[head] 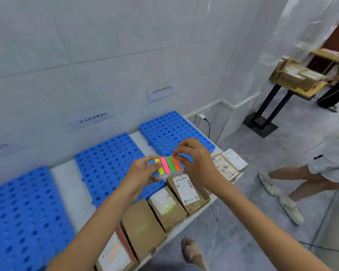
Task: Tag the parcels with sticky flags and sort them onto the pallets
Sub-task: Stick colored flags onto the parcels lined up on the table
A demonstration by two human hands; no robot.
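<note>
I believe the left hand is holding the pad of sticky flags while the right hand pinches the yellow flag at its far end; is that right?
Not quite: in the head view the right hand pinches the orange flag, not the yellow one. The yellow flag sits on the other side, nearer the left hand, which does hold the pad of sticky flags.

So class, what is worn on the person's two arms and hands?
Nothing shows: the left hand and right hand are bare, with no gloves, rings or watch visible. Both forearms are bare too, with no sleeves in view as far as the frame's bottom edge.
</note>
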